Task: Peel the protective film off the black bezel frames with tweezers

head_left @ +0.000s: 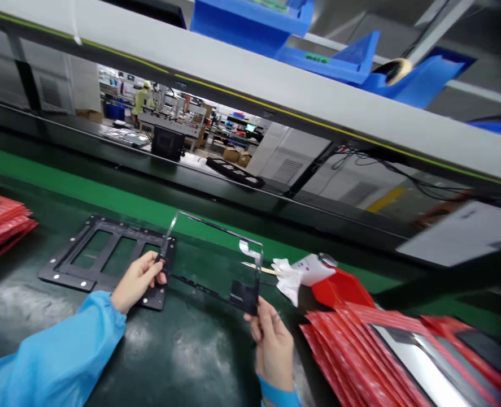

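Both hands hold up a thin rectangular frame point(203, 289) with an open middle, tilted above the dark green bench. My left hand point(142, 276) pinches its left side between thumb and fingers. At the lower right corner, my right hand point(271, 333) grips the frame near a black flap point(242, 295) on it. A small white strip point(249, 249) hangs at the frame's upper right. Behind my left hand lies a black fixture plate point(100, 277) with rectangular openings and several light round dots along its edge. My left hand partly covers this plate.
Stacked red bubble bags point(343, 345) lie at right, with flat panels point(403, 362) on top. More red bags point(4, 226) sit at left. Beyond my right hand are a white bottle point(313, 269), a crumpled tissue point(288, 278) and a red bin point(343, 288). A shelf point(242, 79) with blue bins point(326, 65) crosses overhead.
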